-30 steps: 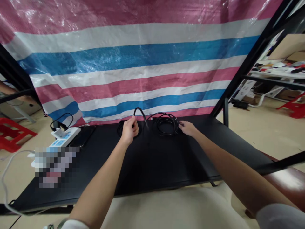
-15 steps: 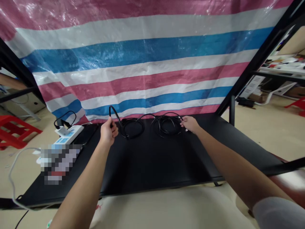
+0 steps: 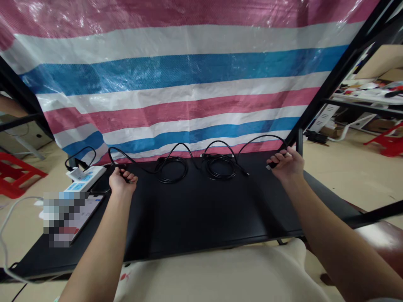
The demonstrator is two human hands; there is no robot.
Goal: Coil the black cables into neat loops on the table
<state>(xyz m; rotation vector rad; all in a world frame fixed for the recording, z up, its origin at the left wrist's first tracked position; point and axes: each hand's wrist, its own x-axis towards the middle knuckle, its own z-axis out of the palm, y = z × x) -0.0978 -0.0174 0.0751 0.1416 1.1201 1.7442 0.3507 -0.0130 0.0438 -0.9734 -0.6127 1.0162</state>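
Two coils of black cable lie near the back of the black tabletop, the left coil beside the right coil. My left hand is closed round a cable end, and a loop rises behind it and runs to the left coil. Off to the right, my right hand grips another cable end; its plug, with a pale tip, pokes out between the fingers. From this hand an arched stretch of cable leads back to the right coil. A loose plug rests at that coil's right edge.
A white power strip with plugs stands at the left end, beside a phone-like device, partly blurred out. Behind hangs a striped plastic sheet. Black frame posts flank the table. Red stools stand on the floor.
My hands have moved apart: the left one lower and leftward, the right one well to the right, pulling cable out from the right coil. Arched cable now stands above the coils.
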